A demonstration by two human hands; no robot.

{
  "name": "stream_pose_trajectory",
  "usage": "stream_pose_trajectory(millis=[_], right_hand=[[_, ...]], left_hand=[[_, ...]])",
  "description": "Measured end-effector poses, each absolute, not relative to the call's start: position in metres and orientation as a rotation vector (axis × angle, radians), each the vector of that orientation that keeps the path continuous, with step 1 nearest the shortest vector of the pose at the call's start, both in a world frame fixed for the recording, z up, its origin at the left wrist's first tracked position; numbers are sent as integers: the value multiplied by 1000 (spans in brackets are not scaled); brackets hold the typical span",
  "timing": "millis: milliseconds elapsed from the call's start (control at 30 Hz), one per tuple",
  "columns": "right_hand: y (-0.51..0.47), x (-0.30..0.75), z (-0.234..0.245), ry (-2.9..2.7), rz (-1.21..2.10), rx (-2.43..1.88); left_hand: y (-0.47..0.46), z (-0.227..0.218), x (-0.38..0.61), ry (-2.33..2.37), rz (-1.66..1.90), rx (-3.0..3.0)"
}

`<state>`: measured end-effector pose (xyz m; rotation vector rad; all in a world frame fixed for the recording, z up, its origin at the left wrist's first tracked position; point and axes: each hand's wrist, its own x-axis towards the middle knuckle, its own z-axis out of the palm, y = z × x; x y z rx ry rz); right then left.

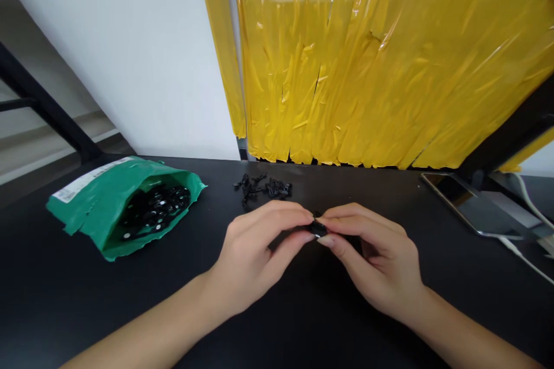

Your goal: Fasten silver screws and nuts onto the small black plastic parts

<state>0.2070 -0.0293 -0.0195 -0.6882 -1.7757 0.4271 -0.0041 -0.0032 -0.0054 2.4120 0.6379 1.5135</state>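
Observation:
Between both sets of fingertips is a small black part (318,228), mostly covered by the fingers, so its kind is unclear. My left hand (264,248) pinches it from the left with thumb and forefinger. From the other side my right hand (374,253) pinches it the same way. Just beyond my left hand lies a loose pile of small black pieces (264,187) on the black table. A green plastic bag (99,199) lies at the left, its mouth facing right, and many small black parts with some white dots (158,207) show inside it.
A phone or tablet (467,204) lies at the right of the black table (303,323), with a white cable (526,253) attached. Yellow plastic strips (355,81) hang behind the table's back edge, beside a white panel (142,52). Dark frame posts (47,109) stand at the sides.

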Motion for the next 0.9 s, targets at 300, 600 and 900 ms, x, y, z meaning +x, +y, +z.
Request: stream_pose_trajectory(millis=[300, 600, 900], right_hand=[[-36, 197, -20, -1704, 250, -721], [-32, 196, -30, -1744, 374, -738], [-31, 192, -30, -1785, 181, -826]], left_hand=[[-5, -9, -4, 610, 1481, 2542], [-9, -3, 0, 875, 1289, 2275], [-6, -1, 3, 963, 1055, 1932]])
